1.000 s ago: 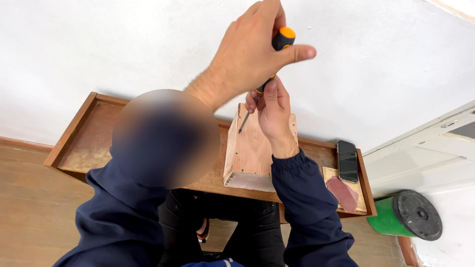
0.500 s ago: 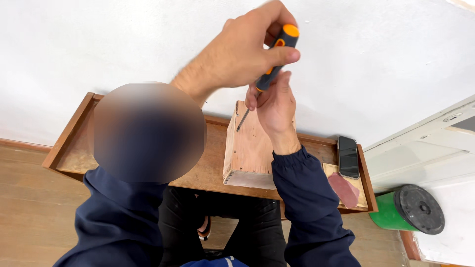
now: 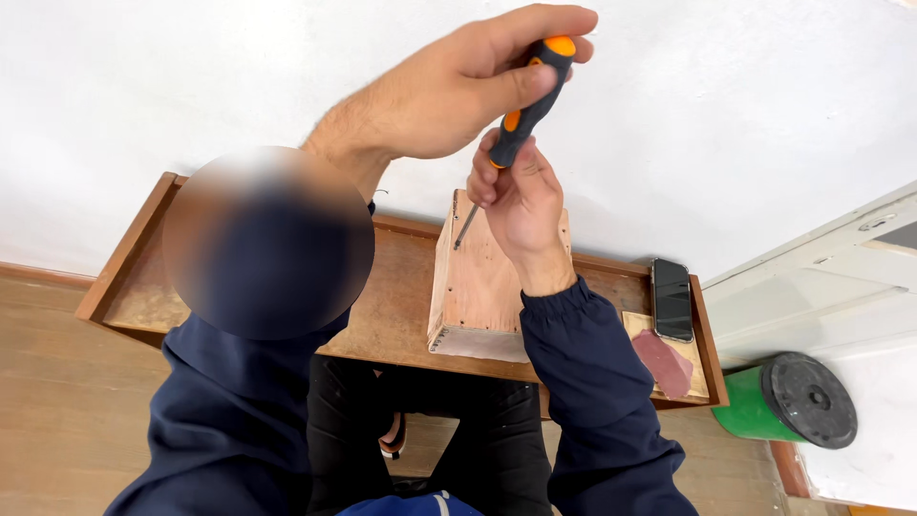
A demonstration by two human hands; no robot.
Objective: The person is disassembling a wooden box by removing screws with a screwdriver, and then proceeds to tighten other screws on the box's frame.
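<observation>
1. Up top, left hand is curled shut around the black-and-orange handle of a screwdriver, thumb pressed near the butt end.
2. Right hand sits just below, fingers pinched closed on the thin shaft; the tip angles down to the top left edge of a wooden box.
3. Box stands upright near the middle of the desk, pale plywood face toward the camera, its lower edge close to the desk's near lip.
4. Desk has a raised rim on all visible sides. Open bare surface lies left of the box; the person's head covers part of it.
5. Right of the box, the right forearm crosses the desk. Beyond it lie a dark phone by the far rim and a reddish sheet on a pale board at the corner.
6. Off the desk's right end, well apart from the box, a green drum with a black lid stands on the floor against white panels.
</observation>
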